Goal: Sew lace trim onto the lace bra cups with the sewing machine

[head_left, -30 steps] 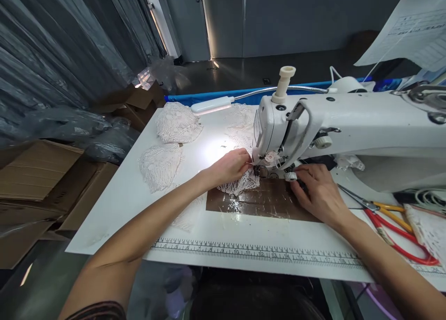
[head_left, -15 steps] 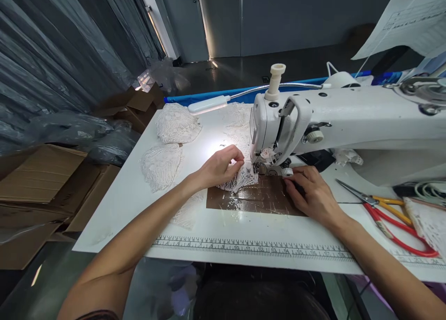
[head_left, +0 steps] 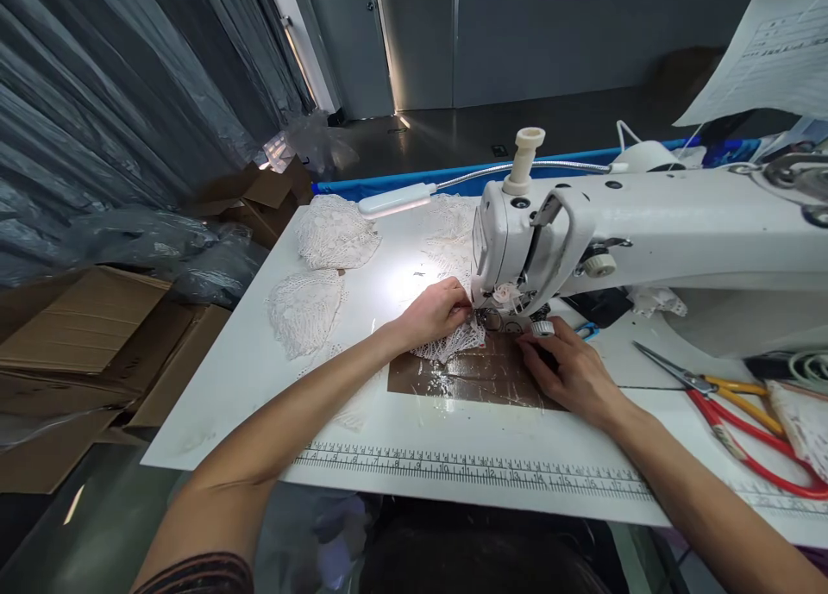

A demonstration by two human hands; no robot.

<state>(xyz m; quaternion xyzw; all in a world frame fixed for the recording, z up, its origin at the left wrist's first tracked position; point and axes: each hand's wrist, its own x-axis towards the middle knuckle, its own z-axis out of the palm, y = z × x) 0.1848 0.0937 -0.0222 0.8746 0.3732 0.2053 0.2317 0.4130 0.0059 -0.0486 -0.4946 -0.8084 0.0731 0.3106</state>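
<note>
My left hand (head_left: 438, 309) is closed in a pinch at the needle area of a white sewing machine (head_left: 501, 232), gripping the edge of a white lace piece (head_left: 453, 342). That lace lies partly over a brown plate (head_left: 498, 378) sprinkled with small white scraps. On the other side of the presser foot, my right hand (head_left: 573, 370) rests with curled fingers, thumb and index finger close together near the machine's white knob (head_left: 542, 328). Whatever sits between those fingers is hidden. A blue looped handle (head_left: 588, 330) shows just behind the right hand.
Lace pieces (head_left: 337, 232) lie on the left of the white table (head_left: 220, 404). Red-handled scissors (head_left: 743, 439) and a yellow-handled tool (head_left: 743, 396) lie at the right. A lamp (head_left: 396, 200) reaches over the lace. Cardboard boxes (head_left: 84, 335) stand left of the table.
My left hand has moved right, closer to the needle, and its fingers have closed on the lace. My right hand has shifted slightly; the blue handle now shows behind it. The view has shifted slightly.
</note>
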